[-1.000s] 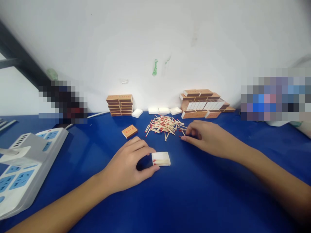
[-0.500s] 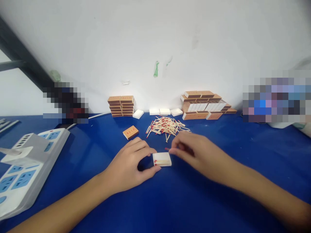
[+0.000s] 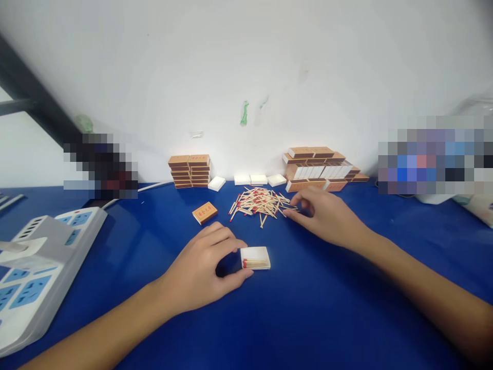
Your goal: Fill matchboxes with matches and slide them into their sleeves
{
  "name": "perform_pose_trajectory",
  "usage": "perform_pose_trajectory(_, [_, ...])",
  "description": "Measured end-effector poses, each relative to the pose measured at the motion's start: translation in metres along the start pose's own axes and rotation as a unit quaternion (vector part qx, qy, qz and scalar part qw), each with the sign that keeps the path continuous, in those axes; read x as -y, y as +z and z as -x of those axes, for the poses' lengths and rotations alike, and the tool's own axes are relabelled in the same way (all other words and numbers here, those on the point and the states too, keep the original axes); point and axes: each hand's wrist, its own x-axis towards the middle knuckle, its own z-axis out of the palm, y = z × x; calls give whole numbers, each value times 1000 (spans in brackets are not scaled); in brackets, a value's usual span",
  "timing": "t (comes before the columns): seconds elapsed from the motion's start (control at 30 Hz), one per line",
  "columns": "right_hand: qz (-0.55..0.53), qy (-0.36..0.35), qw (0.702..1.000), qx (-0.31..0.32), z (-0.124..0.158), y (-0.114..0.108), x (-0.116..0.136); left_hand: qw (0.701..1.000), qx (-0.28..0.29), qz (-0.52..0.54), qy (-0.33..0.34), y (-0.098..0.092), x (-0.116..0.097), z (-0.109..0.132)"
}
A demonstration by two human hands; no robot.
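Observation:
A small white matchbox tray [image 3: 257, 253] lies on the blue table, with several red-headed matches [image 3: 254, 263] along its near side. My left hand [image 3: 210, 267] grips the tray's left end between thumb and forefinger. Beyond it, a loose pile of matches [image 3: 260, 200] is spread out. At the right edge of that pile is my right hand [image 3: 321, 213], its thumb and forefinger apart around the ends of some matches, holding none clearly. An orange matchbox cover [image 3: 205, 212] rests left of the pile.
Along the wall stand a left stack of matchboxes [image 3: 189, 171], several white trays [image 3: 242, 179] and a larger right stack [image 3: 316, 170]. A white power strip [image 3: 57, 288] with blue sockets occupies the left side of the blue table [image 3: 308, 318].
My right hand has moved from beside the tray up and right to the pile. The match it held has left its fingers, and the matches in the tray lie more evenly.

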Motion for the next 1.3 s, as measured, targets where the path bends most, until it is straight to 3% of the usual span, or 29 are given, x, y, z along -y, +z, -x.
perform_pose_trajectory(0.13, [-13,-7,998,65,-1,0,-10,1000,-3,-4,0,1,2,-1])
perform_pose_trajectory(0.33, [-32,-8,996,79,2,-7,-10,1000,-2,-7,-8,-1,1,-1])
perform_pose_trajectory(0.53, [-133,-33,988,69,16,-13,42,1000,-5,-4,-10,1,1,-3])
perform_pose_trajectory(0.63, [-167,-89,976,107,30,-4,74,1000,-5,-2,-13,3,2,-4])
perform_pose_trajectory(0.73, [-175,-114,970,124,39,7,90,1000,-5,0,-9,3,1,-4])
perform_pose_trajectory(0.93, [-188,-104,970,113,40,9,88,1000,-2,-1,-11,1,2,-2])
perform_pose_trajectory(1.3, [-197,-120,959,164,31,-12,73,1000,1,-4,-6,-1,0,-1])
